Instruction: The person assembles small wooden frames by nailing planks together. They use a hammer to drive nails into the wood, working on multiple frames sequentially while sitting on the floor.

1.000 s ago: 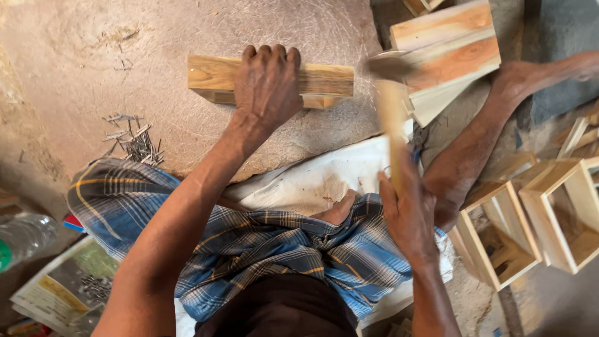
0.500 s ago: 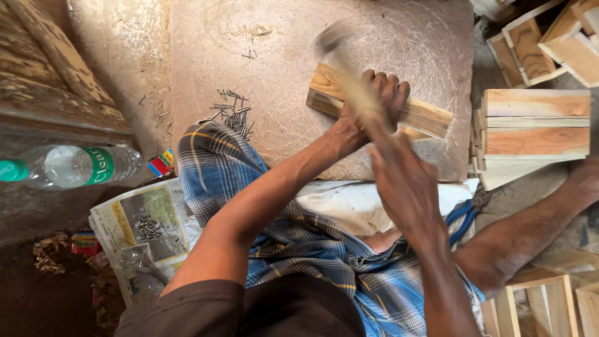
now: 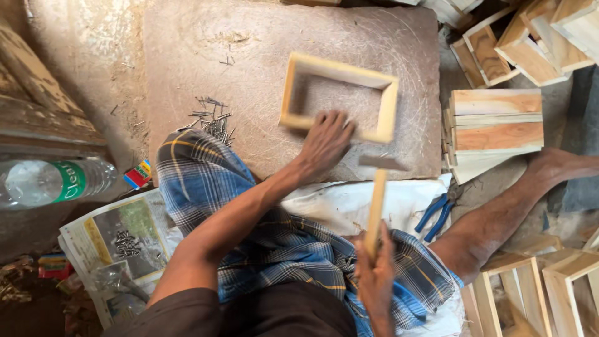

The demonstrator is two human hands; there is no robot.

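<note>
We take the stone slab [image 3: 187, 75] as our landmark. On its middle lies a rectangular wooden frame [image 3: 337, 98], open in the centre, its near long side under our left hand [image 3: 326, 140]. That grip lies over the near rail with the fingers spread on top; we cannot tell whether they curl around it. Our right hand [image 3: 376, 279], below the slab's near edge and above the checked cloth [image 3: 274, 249] on our lap, is closed around the wooden handle of a hammer [image 3: 377, 200], whose head hangs just over the slab's near edge, beside the frame. A scatter of nails [image 3: 211, 120] lies on the slab's left part. Off its right edge sits a stack of wooden boards [image 3: 496, 128]. Blue-handled pliers [image 3: 437, 215] lie below the slab's right corner; a plastic bottle [image 3: 53, 181] lies well to its left.
</note>
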